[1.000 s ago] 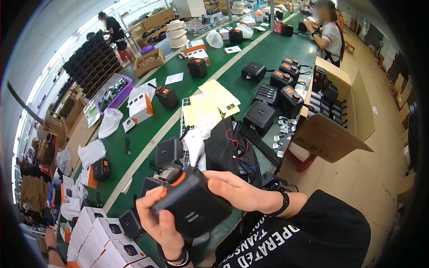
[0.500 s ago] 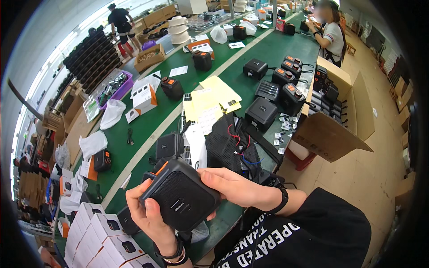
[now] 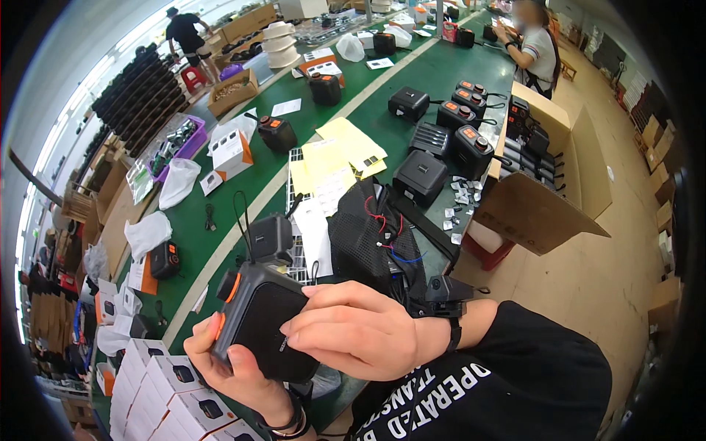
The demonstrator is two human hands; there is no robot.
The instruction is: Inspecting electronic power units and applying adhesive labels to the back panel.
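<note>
My left hand grips a black, boxy portable speaker by its side, thumb on the front and fingers round the edge. The speaker is tilted, with a mesh front, orange trim, a round knob and a thin cord loop standing up. Across the mesh lie the outstretched fingers of my right hand, touching it without gripping. Just beyond, another black speaker rests on the green table. A black mesh bag with red and blue wires lies to its right.
White product boxes are stacked at the near left. Several black speakers stand toward the right edge, near an open carton. Yellow papers lie mid-table. One person sits at the far right; another stands far left.
My right hand has moved from the speaker's right edge onto its mesh front. The speaker has turned, bringing its knob, orange trim and cord loop into view. The whole view has shifted slightly.
</note>
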